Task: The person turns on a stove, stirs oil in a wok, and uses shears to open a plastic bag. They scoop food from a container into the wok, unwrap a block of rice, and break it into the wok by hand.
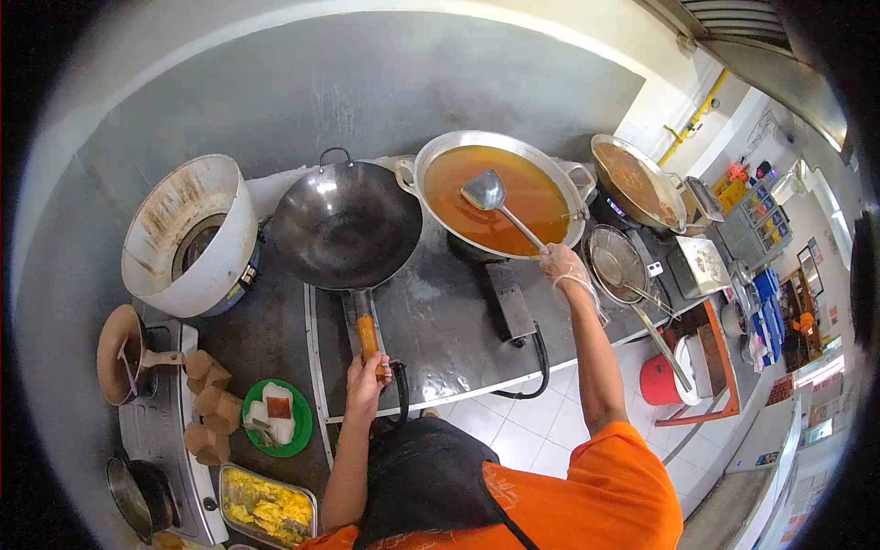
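Observation:
My left hand (367, 383) is closed around the wooden handle of a dark wok (348, 220), which sits on the counter and has nothing in it. My right hand (564, 265), in a clear plastic glove, grips the long handle of a metal wok spatula (486, 190). The spatula's blade is over a large metal pan of orange-brown oil (458, 158), just right of the wok. Round side handles stick out from the pan's rim.
A white burner shield (174, 247) stands left. Below are brown paper boxes (220, 408), a green plate (298, 431) and a tray of yellow food (266, 509). To the right are a strainer (616, 261), another full pan (637, 179) and a red bucket (658, 380).

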